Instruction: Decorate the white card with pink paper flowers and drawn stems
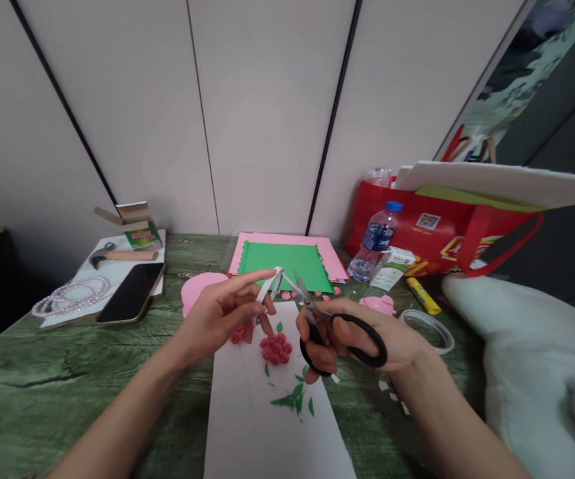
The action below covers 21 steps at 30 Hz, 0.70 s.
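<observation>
Our left hand holds a white strip, our right hand opened scissors; green paper lies near the back edge of the bench.

Flower cluster on paper sheet, phone left, tape roll right.

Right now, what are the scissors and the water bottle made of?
The scissors: grey, slightly shiny blades look like metal; smooth black handles are probably plastic. The water bottle: likely clear, glossy plastic, since its walls are see-through.
</observation>
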### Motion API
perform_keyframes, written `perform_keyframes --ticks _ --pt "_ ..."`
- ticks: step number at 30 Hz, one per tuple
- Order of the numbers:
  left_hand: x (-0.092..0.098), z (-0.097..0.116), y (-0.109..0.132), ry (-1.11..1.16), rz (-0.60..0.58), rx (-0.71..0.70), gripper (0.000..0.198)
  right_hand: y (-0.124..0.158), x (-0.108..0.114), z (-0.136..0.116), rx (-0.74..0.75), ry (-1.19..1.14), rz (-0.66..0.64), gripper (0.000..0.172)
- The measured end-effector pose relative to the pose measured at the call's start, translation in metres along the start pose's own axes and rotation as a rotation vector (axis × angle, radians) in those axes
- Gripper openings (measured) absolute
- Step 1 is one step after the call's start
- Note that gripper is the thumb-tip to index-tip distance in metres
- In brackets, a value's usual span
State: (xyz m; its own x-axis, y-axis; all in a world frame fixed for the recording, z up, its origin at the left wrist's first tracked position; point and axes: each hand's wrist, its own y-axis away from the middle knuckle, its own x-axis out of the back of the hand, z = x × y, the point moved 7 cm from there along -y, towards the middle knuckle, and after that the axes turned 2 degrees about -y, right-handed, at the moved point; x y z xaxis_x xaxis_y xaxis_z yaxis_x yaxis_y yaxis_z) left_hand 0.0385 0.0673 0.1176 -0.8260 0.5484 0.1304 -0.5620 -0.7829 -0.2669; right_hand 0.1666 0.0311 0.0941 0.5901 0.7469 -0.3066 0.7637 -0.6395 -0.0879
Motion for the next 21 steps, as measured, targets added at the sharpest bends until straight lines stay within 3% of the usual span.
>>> perform_keyframes --ticks 7,13,21 --pt "0.0052 -0.0014 -0.0006 0.024 0.037 -0.022 0.030 -0.0001 -0.0048 0.0008 -0.020 0.020 -0.040 0.045" --pt "0.0057 -0.0007 -0.0010 0.032 0.031 -0.015 0.058 -0.0014 -0.0052 0.0014 -0.009 0.003 -0.050 0.045" --pt "0.0057 -0.0043 -0.0014 0.010 -0.007 -0.034 0.039 -0.0012 -0.0030 0.0024 0.001 0.042 -0.045 0.046"
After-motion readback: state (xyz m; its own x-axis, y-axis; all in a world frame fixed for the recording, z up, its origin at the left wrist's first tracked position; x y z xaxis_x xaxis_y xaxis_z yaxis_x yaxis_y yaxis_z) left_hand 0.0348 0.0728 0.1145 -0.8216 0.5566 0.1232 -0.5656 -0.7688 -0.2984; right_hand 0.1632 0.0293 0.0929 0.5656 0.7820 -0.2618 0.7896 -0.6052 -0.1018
